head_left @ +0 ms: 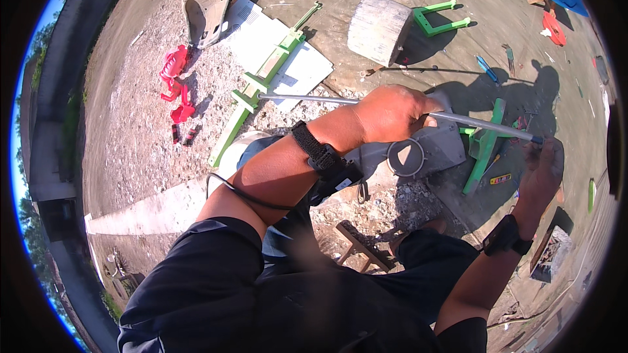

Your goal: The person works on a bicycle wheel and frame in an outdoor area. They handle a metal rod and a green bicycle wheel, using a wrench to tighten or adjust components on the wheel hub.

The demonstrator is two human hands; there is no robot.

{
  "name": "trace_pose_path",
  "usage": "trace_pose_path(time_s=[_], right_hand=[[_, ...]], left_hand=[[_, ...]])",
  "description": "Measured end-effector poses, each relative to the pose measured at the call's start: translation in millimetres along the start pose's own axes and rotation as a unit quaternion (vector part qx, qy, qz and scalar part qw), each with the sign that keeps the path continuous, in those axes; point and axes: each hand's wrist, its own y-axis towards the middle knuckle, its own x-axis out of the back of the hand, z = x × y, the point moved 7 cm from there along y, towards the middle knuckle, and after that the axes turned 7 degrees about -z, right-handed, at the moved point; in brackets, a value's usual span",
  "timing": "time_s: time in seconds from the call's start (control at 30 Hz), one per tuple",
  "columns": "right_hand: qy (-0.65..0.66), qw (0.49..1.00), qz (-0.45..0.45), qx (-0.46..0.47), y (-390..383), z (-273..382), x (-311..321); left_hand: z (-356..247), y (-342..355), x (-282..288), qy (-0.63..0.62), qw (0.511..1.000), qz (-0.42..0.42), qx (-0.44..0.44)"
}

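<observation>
My left hand (391,112) is closed on a long silver rod (476,120), which slants across the view. My right hand (543,165) grips its right end, where a short dark blue piece shows. The rod's left end meets a long green metal part (269,64) lying over white sheets (303,77); whether they are joined, I cannot tell. Beneath my hands is a grey slab (443,150) with a metal ring (405,174) on it. A green cross-shaped piece (479,165) lies just right of the slab.
Red parts (174,63) and a pale seat shell (204,12) lie on the gravel at left. A pale block (370,29) and green bracket (445,28) sit ahead. Small tools (487,69) are scattered at right, near a yellow item (500,179). A small wooden stand (358,247) is by my legs.
</observation>
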Motion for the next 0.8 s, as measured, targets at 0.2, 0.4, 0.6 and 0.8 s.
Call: trace_pose_path(time_s=[0.2,0.4,0.6,0.8], right_hand=[[-0.011,1.000,-0.002,-0.020,3,-2,-1],[-0.028,0.998,0.000,-0.059,-14,8,-40],[-0.112,0.979,0.092,-0.145,-33,-9,-78],[-0.150,0.938,0.238,-0.202,-53,-51,-98]], left_hand=[[1,3,1,0.036,0.999,-0.006,0.001],[18,7,53,0.078,0.977,-0.169,0.108],[86,-18,104,-0.185,0.872,-0.384,0.240],[109,-31,126,-0.426,0.708,-0.500,0.260]])
